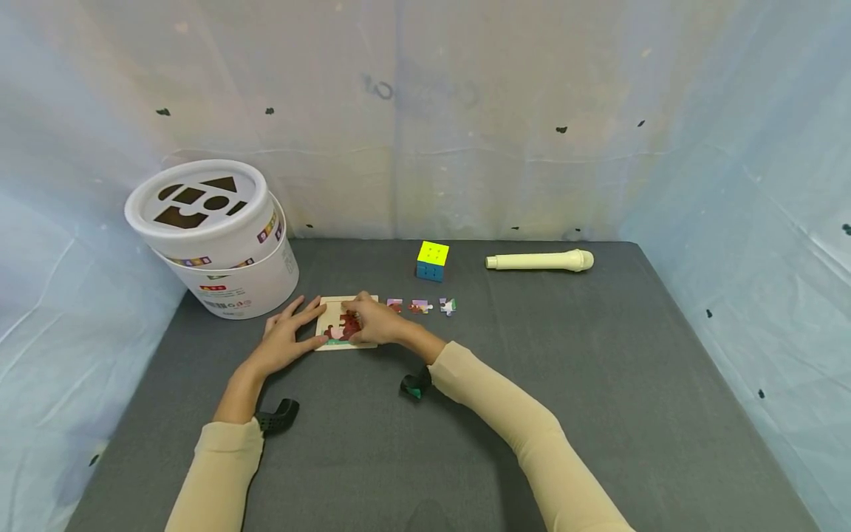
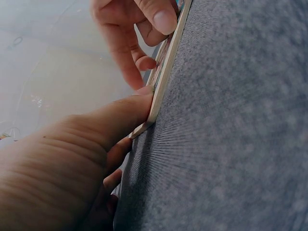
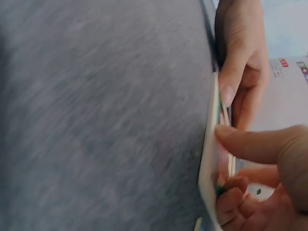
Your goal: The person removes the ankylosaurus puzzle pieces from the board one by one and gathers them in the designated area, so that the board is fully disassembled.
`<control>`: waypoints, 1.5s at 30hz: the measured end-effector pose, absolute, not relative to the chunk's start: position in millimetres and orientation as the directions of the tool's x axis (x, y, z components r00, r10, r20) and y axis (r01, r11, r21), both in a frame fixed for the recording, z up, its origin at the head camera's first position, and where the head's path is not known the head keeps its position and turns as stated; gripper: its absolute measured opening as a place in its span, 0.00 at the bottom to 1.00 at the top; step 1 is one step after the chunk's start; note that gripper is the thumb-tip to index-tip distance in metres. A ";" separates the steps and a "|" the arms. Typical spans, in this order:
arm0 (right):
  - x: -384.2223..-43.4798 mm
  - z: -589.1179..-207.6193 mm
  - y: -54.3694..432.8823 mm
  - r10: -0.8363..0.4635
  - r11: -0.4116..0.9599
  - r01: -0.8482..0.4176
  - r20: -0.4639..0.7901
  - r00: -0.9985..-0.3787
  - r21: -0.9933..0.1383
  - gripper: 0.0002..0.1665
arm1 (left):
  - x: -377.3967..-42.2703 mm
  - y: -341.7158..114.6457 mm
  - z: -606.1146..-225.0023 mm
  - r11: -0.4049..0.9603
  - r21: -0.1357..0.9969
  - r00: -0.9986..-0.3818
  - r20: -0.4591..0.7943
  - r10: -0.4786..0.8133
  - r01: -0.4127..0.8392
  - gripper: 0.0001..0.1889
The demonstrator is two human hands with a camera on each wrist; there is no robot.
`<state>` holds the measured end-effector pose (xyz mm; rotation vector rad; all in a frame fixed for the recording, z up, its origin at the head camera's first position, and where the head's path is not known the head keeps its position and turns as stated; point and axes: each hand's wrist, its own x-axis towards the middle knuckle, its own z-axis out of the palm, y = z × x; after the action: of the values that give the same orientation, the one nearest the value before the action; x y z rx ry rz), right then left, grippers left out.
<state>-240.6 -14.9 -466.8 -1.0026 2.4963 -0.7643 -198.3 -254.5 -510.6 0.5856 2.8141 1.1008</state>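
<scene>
A small wooden jigsaw puzzle board (image 1: 322, 325) with a brown and pink picture lies flat on the table. My left hand (image 1: 281, 341) spreads its fingers at the board's left side, thumb resting on the near left corner and forefinger touching higher up. Over the board's right half is my right hand (image 1: 379, 323). Its forefinger reaches onto the upper part, and its thumb (image 3: 250, 143) touches near the front edge. Whatever lies beneath its fingers is hidden. Right of the board are three loose puzzle pieces (image 1: 421, 306) in a row.
Two stacked white buckets (image 1: 249, 292) stand at the back left, the upper with a shape-sorter lid (image 1: 145, 203). A yellow-topped puzzle cube (image 1: 431, 271) and a cream toy microphone (image 1: 538, 261) lie along the back. Pale sheeting (image 1: 465, 170) encloses the grey table (image 1: 598, 384).
</scene>
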 end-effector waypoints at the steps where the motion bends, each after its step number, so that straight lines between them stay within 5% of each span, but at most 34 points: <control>1: -240.3 -466.3 -16.1 -0.706 0.614 -0.527 -0.110 -0.700 -0.587 0.41 | -198.4 -254.7 -510.7 0.673 0.664 -0.925 0.075 0.371 0.324 0.37; 13: -238.7 -469.3 -27.4 -0.598 0.697 -0.451 -0.107 -0.794 -0.557 0.19 | -199.6 -255.2 -510.9 0.663 0.672 -0.923 0.080 0.376 0.329 0.37; 21: -237.5 -468.9 -26.8 -0.596 0.698 -0.445 -0.111 -0.795 -0.561 0.30 | -197.7 -255.5 -510.0 0.665 0.670 -0.924 0.088 0.371 0.330 0.37; 28: -236.3 -469.9 -24.9 -0.578 0.693 -0.415 -0.111 -0.808 -0.590 0.26 | -197.6 -254.7 -510.9 0.668 0.669 -0.925 0.081 0.370 0.326 0.37; 33: -235.2 -472.6 -23.3 -0.568 0.604 -0.378 -0.046 -0.821 -0.701 0.19 | -197.7 -255.8 -510.0 0.664 0.670 -0.925 0.093 0.370 0.333 0.37; 39: -233.9 -479.3 -17.7 -0.555 0.337 -0.304 0.073 -0.829 -0.891 0.12 | -196.7 -256.9 -509.3 0.673 0.666 -0.929 0.081 0.362 0.321 0.37; 45: -229.7 -470.4 9.5 -0.537 0.253 -0.332 0.154 -0.830 -0.909 0.12 | -196.1 -255.7 -509.2 0.669 0.666 -0.925 0.087 0.369 0.329 0.37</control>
<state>-229.7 9.5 -470.4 -0.8202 2.3320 -1.6174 -196.1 -255.7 -509.2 0.5903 2.8201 1.1079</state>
